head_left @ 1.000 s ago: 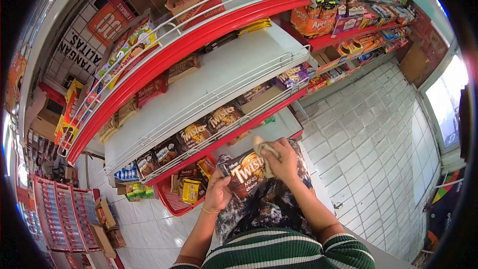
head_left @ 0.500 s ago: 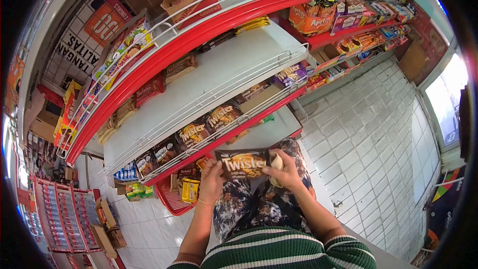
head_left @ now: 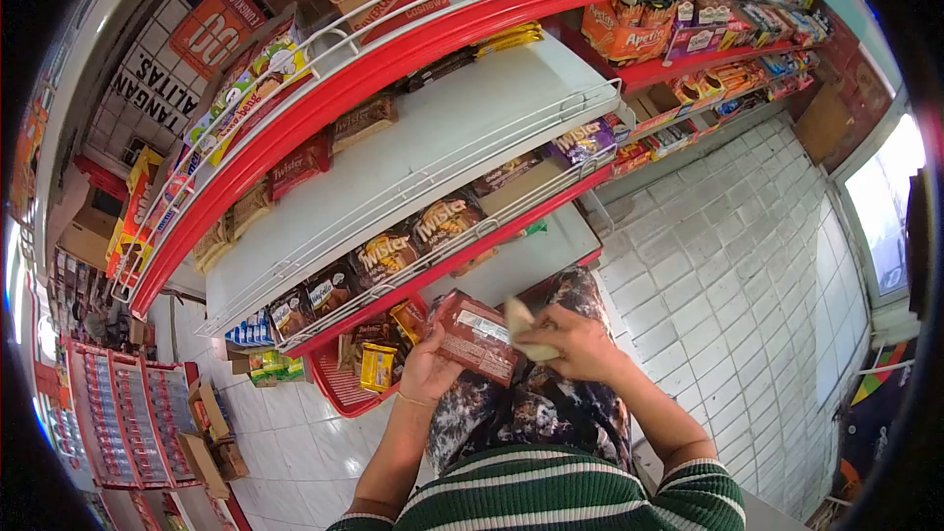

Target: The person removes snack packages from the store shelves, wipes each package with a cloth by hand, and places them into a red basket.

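My left hand [head_left: 425, 374] is closed on the left edge of a brown Twister snack pack [head_left: 476, 339]. The pack's back, with a white label and small print, faces up above my lap. A pale cloth [head_left: 521, 326] is pinched in my right hand [head_left: 582, 344], close to the pack's right end; whether the cloth touches it is hard to tell. Below and to the left of the pack, a red basket [head_left: 339, 395] holds yellow and brown packs.
A white shelf [head_left: 423, 147] with wire rails and red edges stands ahead. Several Twister packs [head_left: 383, 254] line its lower tier. Cardboard boxes [head_left: 211, 433] and a rack of bottles [head_left: 123, 413] are at the left. Tiled floor [head_left: 728, 275] spreads to the right.
The pack has been turned over from its Twister front to its printed back and now tilts. My right hand has let go of its edge and moved slightly right with the cloth.
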Motion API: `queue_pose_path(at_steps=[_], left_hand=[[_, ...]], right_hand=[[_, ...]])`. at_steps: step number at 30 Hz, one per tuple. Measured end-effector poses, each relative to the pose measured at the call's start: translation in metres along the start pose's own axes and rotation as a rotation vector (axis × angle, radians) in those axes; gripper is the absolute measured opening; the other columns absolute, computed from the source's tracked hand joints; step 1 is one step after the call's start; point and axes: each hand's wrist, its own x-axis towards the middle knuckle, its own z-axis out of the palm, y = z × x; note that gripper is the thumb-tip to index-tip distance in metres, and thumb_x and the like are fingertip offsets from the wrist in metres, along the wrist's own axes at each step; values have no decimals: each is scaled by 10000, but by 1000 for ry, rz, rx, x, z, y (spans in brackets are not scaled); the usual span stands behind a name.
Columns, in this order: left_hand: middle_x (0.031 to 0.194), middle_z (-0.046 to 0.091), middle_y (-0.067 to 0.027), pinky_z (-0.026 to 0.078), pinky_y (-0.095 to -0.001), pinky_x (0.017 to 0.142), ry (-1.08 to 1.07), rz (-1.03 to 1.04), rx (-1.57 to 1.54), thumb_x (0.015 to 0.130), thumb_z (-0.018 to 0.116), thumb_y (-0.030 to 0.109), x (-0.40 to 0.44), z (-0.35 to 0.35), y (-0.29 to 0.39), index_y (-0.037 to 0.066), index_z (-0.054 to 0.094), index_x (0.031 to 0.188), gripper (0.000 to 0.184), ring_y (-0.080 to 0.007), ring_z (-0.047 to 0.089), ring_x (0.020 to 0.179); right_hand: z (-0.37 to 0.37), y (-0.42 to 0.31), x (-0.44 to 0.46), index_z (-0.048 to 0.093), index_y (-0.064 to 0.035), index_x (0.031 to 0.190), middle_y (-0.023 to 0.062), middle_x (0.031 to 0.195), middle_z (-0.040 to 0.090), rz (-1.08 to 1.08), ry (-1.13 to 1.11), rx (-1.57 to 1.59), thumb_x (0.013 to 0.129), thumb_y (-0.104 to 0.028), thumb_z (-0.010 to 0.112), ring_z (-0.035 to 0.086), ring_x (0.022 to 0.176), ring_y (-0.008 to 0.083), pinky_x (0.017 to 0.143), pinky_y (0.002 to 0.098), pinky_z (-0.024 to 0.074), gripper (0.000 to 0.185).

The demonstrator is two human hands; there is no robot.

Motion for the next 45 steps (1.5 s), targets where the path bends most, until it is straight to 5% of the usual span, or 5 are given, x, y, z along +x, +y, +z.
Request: queue_pose_path(at_steps=[4, 7, 15, 34, 45], left_hand=[[1278, 415, -82, 339, -446, 972, -85, 51, -110, 894, 411, 283, -3, 10, -3, 104, 318, 1307, 459, -257, 408, 1167], [1271, 418, -81, 348, -443, 963, -86, 28, -86, 894, 401, 313, -2, 7, -20, 107, 322, 1299, 461, -249, 421, 1154], [1249, 418, -71, 331, -450, 953, 0, 34, 38, 911, 318, 406, -15, 21, -26, 115, 319, 1283, 473, -238, 423, 1140], [1367, 268, -156, 186, -658, 950, 76, 156, -453, 910, 316, 372, -47, -39, 11, 98, 269, 1318, 494, -378, 237, 1255], [1318, 353, -115, 274, -616, 933, 301, 410, -181, 907, 320, 402, -68, -92, 33, 110, 309, 1293, 484, -356, 347, 1191]], right_hand=[[12, 22, 2, 581, -74, 1036, 107, 894, 496, 425, 387, 589, 686, -219, 702, 519, 810, 244, 710, 316, 425, 398], [31, -3, 19, 569, -75, 1047, 111, 894, 500, 262, 697, 525, 703, -231, 686, 493, 760, 201, 657, 291, 426, 395], [56, -37, 45, 625, -179, 996, 46, 840, 467, -4, 473, -82, 705, -267, 650, 531, 711, 202, 566, 305, 437, 306], [82, 14, 28, 632, -135, 939, 70, 834, 524, 189, 334, -34, 701, -231, 662, 560, 684, 245, 575, 323, 457, 258], [87, 5, 32, 598, -35, 858, 97, 829, 577, 266, 110, 480, 709, -232, 687, 595, 737, 225, 639, 301, 467, 262]])
